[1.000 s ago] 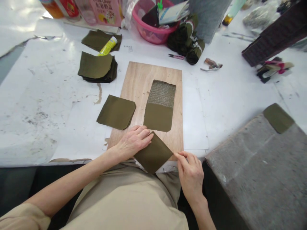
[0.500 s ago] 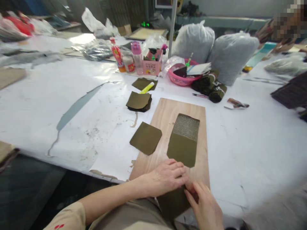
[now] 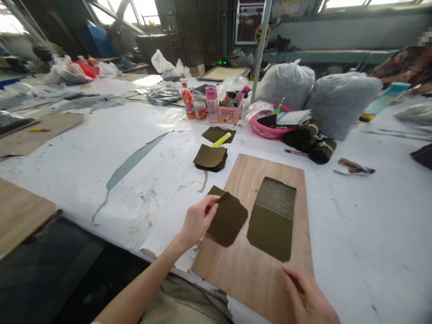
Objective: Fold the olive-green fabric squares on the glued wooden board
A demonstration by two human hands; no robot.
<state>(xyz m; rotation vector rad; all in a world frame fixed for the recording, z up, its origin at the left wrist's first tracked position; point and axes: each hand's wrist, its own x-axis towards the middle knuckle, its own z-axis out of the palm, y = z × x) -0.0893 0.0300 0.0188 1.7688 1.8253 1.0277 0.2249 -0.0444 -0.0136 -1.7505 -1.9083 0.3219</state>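
the left hand [image 3: 197,221] has thumb and fingers clamped on a dark olive piece [image 3: 229,220], held over a matching piece [image 3: 215,191] by the left edge of the wooden board [image 3: 241,276]. a two-textured piece [image 3: 270,229] lies flat on the board, to the right, its far half speckled. the right hand [image 3: 312,297] is at the near end; i can't tell whether its fingertips meet. one piece is laid out, one in hand, and a stack [image 3: 209,156] waits farther off, untouched. white paper, smudged and torn, covers the table [image 3: 337,225]; beyond stand bulging sacks [image 3: 340,101] and bright windows [image 3: 145,11].
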